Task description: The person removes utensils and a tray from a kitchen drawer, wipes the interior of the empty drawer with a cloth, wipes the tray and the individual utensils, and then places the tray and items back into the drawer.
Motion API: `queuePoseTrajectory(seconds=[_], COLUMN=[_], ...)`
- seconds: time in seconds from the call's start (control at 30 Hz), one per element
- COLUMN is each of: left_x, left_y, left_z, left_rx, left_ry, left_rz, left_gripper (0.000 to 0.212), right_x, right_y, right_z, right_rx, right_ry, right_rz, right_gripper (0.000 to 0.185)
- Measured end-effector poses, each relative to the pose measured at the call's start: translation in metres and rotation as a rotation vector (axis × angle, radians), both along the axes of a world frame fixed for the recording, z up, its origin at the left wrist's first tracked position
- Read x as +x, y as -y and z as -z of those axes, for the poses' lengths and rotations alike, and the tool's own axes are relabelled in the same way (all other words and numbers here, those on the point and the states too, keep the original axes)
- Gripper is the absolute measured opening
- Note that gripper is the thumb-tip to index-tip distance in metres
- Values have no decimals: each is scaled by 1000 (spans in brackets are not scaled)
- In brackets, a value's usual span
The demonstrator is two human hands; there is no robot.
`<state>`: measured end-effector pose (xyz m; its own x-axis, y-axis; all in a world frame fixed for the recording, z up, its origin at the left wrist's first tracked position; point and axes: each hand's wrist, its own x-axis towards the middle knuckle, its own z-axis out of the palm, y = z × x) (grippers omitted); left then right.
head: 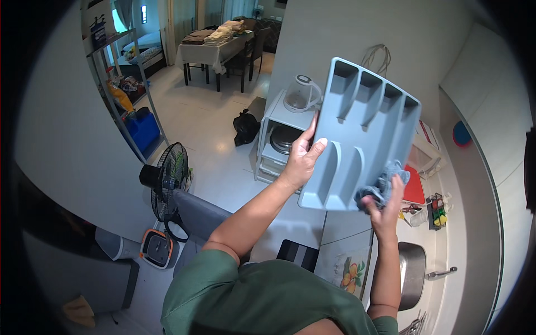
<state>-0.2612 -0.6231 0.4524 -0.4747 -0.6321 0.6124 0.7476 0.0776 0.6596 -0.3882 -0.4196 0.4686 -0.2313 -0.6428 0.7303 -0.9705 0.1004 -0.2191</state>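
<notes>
A light blue plastic cutlery tray (347, 130) is held up in front of me, tilted, its divided compartments facing me. My left hand (305, 157) grips its left side wall, with the thumb over the rim. A crumpled blue-grey cloth (387, 180) is in my right hand (387, 209), which is slightly blurred. The cloth lies against the lower right corner of the tray. I see nothing lying in the compartments.
A steel sink (412, 274) with a faucet (441, 273) is set in the counter at right, near a red board (413, 186) and a wire caddy (436, 213). Behind the tray, a glass kettle (299, 94) tops a white shelf unit (274, 111). A black fan (169, 180) stands at left.
</notes>
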Motion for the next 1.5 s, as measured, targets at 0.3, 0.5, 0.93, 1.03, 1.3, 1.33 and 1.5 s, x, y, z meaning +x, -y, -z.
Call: queuePoseTrajectory(seconds=[0.3, 0.5, 0.93, 1.03, 1.3, 1.33, 1.5], left_x=[11, 17, -3, -3, -17, -19, -14], left_y=[8, -7, -32, -20, -105, -124, -230], left_z=[-10, -10, 11, 40, 91, 101, 87], left_rx=[133, -109, -62, 61, 441, 394, 125], left_ry=[-81, -13, 115, 200, 574, 633, 692], left_rz=[280, 257, 227, 119, 735, 760, 888], left_gripper=[60, 63, 61, 60, 54, 55, 54], right_x=[-9, 26, 9, 9, 63, 58, 62], right_y=[-29, -20, -92, -157, -219, -223, -238], right_z=[55, 17, 65, 75, 97, 99, 103], right_rx=[179, 305, 467, 112, -823, -1049, -1104], right_ry=[-346, 207, 518, 648, 1370, 1492, 1562], right_rz=[197, 153, -20, 141, -375, -436, -432], right_gripper=[106, 89, 43, 68, 83, 73, 67])
